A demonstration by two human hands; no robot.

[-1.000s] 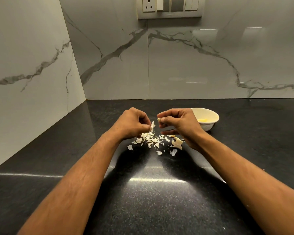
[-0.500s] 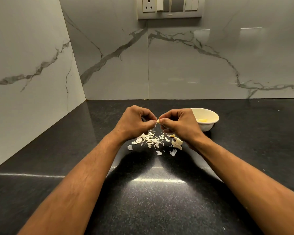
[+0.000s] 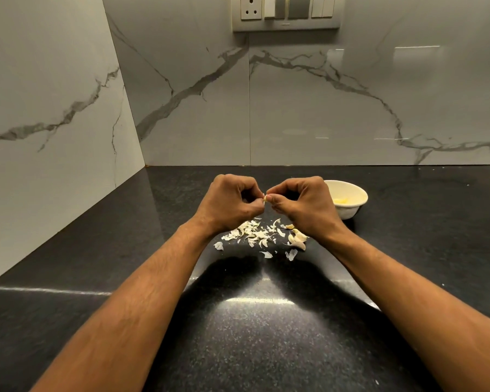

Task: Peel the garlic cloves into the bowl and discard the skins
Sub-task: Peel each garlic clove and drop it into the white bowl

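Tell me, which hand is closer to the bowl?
Right. The right hand sits just beside the bowl, overlapping its left rim in view. The left hand is farther left, beyond the right hand.

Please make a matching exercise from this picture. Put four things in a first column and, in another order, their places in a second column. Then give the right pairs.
Things
1. bowl
2. garlic skins
3. garlic clove
4. switch panel

Places
A. pinched between the fingertips of the left hand and the right hand, above the counter
B. on the wall, at the top of the picture
C. on the black counter, just beyond the right hand
D. scattered on the counter below the hands

Pairs: 1-C, 2-D, 3-A, 4-B
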